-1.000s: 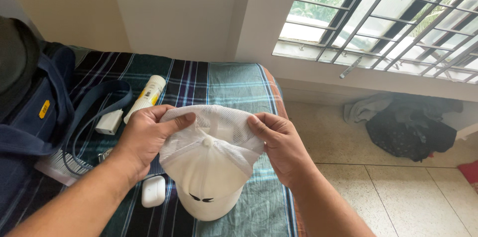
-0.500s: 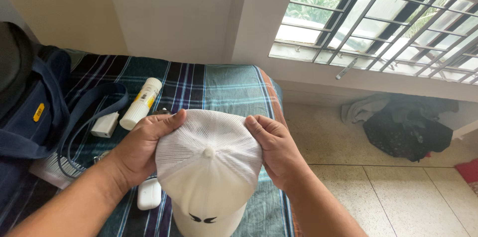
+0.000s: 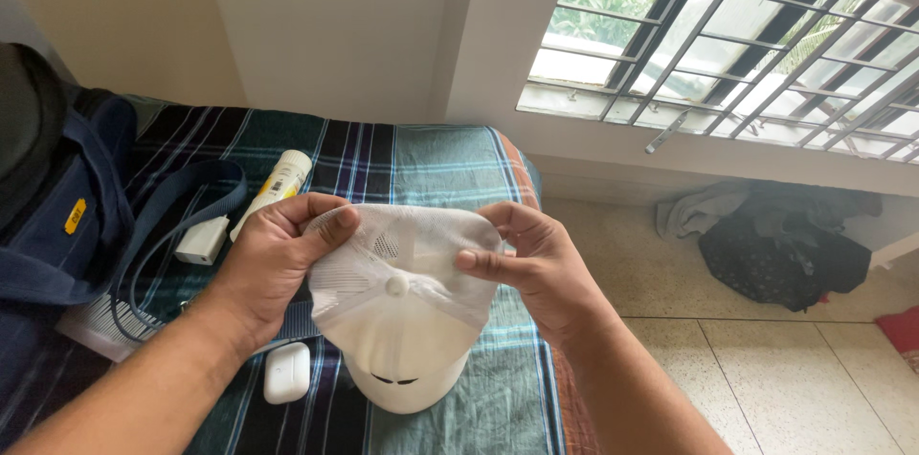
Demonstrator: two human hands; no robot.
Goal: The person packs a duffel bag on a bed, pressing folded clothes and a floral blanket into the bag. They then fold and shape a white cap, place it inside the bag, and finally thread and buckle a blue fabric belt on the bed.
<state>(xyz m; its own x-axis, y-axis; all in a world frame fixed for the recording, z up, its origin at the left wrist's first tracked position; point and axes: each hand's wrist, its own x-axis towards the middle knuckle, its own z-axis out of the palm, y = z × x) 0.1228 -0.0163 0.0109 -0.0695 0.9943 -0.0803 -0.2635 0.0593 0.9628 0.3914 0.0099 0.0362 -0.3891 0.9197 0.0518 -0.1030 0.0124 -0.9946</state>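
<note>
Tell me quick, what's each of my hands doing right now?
Left hand: closed, gripping the left rear of the white mesh-backed fabric cap.
Right hand: closed, pinching the cap's right rear edge.

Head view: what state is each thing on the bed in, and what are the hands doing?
White cap: held above the bed, mesh back pinched.
Left hand: gripping the cap.
Right hand: gripping the cap.
Earbud case: shut, lying flat.
White tube: lying down.
Blue bag: slumped, strap loose.
</note>
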